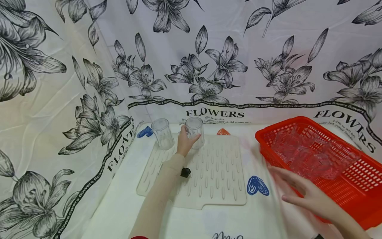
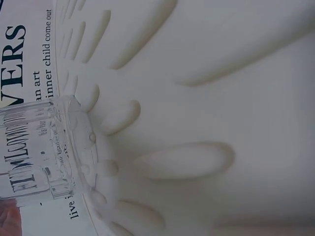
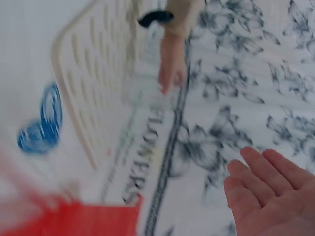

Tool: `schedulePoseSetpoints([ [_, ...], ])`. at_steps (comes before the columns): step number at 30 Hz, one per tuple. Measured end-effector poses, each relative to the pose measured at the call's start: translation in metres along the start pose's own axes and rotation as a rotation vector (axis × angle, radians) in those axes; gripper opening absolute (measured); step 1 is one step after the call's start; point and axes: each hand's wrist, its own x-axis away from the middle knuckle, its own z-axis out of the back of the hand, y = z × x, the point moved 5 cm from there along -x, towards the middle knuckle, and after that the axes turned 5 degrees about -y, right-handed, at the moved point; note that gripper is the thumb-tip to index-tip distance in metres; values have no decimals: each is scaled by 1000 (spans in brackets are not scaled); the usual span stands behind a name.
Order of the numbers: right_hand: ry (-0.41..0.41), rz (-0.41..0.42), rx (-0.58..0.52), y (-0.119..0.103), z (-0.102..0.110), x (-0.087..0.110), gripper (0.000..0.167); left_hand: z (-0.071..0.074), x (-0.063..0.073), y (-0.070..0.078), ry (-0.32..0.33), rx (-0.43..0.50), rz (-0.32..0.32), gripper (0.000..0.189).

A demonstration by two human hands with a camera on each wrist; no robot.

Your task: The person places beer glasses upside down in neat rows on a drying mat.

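A clear ridged glass (image 1: 198,128) stands upright at the back of the cream ridged mat (image 1: 215,176). My left hand (image 1: 185,142) grips it from the left, thumb in front. Another clear glass (image 1: 162,135) stands to the left of that hand, on the mat's back left corner. Seen by the left wrist camera, the gripped glass (image 2: 29,152) is at the left, over the mat's edge. By the near left side of the red basket (image 1: 262,141) my right hand (image 1: 307,196) hovers with extended fingers, holding nothing; its palm (image 3: 275,201) shows in the right wrist view.
Several clear glasses or similar clear pieces (image 1: 310,159) lie jumbled in the perforated red basket, right of the mat. A white cloth (image 1: 119,202) with blue heart prints covers the table. Flower-printed curtains (image 1: 185,89) hang behind and to the left.
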Motion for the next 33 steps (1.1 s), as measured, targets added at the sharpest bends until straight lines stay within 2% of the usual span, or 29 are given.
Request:
schedulePoseSetpoints([
  [3,111,39,51,-1,33,7,68,0,0,1,-19,-26,-7,76],
  [6,223,32,99,8,62,14,70,1,1,1,-31,-26,-5,76],
  [8,299,-12,118,16,78,19,71,1,0,2,-30,-27,-4,77],
  [13,460,-215,149,46,115,28,74,0,2,2,-50,-51,7,78],
  [15,515,-258,176,76,136,31,76,0,4,2,-64,-63,18,80],
  [20,645,-360,294,199,195,45,81,0,6,2,-77,-85,20,80],
  [22,665,-434,285,236,209,47,82,2,5,2,-68,-92,6,79],
  [23,663,-458,280,245,214,46,83,3,4,2,-63,-96,1,79],
  [26,645,-549,258,243,216,41,85,5,3,4,-52,-94,-3,79],
  [29,620,-580,272,227,215,35,90,5,3,4,-71,-105,24,81],
  [33,558,-597,324,245,218,31,99,3,4,5,-101,-130,51,85],
])
